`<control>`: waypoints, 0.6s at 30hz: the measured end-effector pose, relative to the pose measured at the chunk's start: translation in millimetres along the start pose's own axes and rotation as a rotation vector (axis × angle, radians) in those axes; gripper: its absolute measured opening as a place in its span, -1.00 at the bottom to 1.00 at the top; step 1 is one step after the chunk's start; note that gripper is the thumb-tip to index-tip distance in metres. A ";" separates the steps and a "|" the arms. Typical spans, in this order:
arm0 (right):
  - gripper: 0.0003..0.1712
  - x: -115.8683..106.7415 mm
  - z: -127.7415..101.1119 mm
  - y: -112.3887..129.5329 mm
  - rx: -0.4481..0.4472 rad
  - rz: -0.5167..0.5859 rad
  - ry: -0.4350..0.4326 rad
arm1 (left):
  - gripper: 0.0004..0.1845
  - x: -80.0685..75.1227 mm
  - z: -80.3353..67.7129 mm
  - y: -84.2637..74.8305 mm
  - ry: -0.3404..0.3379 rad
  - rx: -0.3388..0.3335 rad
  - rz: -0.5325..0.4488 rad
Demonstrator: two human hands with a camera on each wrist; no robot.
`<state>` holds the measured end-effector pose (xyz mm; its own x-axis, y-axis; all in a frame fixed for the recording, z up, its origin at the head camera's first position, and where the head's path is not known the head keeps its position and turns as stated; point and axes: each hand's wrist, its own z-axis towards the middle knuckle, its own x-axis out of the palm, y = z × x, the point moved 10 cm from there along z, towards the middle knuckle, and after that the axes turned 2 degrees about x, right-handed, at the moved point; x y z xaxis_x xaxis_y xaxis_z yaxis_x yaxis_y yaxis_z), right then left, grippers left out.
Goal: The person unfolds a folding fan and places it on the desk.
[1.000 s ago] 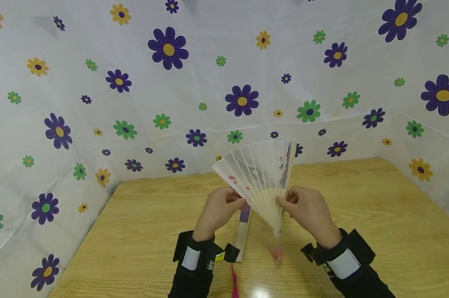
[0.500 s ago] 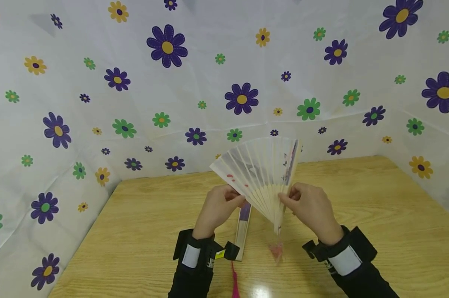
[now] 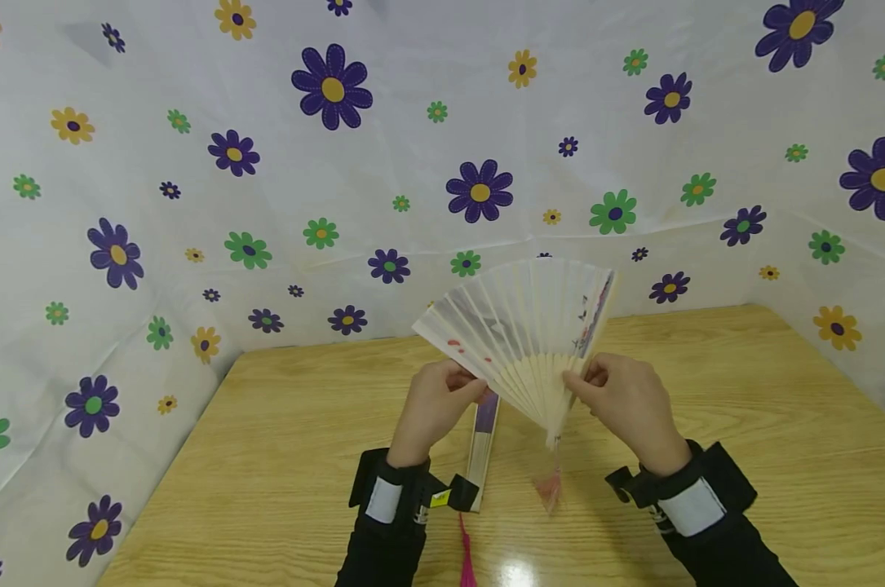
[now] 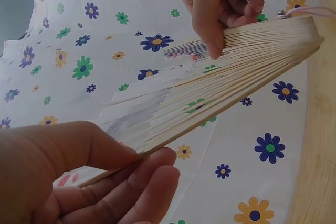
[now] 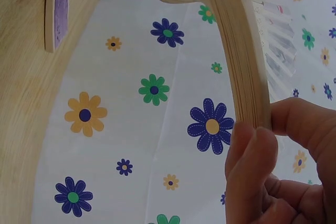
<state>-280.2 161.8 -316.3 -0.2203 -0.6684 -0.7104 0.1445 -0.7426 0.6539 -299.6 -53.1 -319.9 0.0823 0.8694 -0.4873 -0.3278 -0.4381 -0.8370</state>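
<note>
Both hands grasp half-spread paper fan: left hand, right hand; no legible writing.

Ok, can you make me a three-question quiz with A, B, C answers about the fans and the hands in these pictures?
1. Where does the closed purple-and-wood folding fan lie?
A. on the wooden table
B. in the left hand
C. on the floor

2. What colour is the tassel of that closed fan?
A. green
B. pink
C. black

3. How is the pale paper fan with bamboo ribs?
A. shut
B. torn in two
C. partly spread

Answers: 1 A, it rests flat on the table below the left hand. 2 B, pink at the frame's lower edge. 3 C, both the left and the right hand pinch its outer ribs apart.
</note>
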 end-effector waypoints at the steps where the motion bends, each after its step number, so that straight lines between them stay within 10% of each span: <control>1: -0.69 -0.7 0.1 0.1 -0.001 0.007 -0.002 | -0.80 0.0 0.5 0.1 -0.008 0.000 -0.005; 18: -0.63 -8.6 0.8 -6.1 0.048 0.027 -0.020 | -0.78 -10.8 -0.4 5.7 -0.073 -0.044 -0.045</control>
<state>-279.9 172.1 -314.0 -0.2362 -0.6866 -0.6876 0.1042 -0.7214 0.6846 -302.0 -65.1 -319.5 0.0264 0.9022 -0.4304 -0.2831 -0.4062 -0.8688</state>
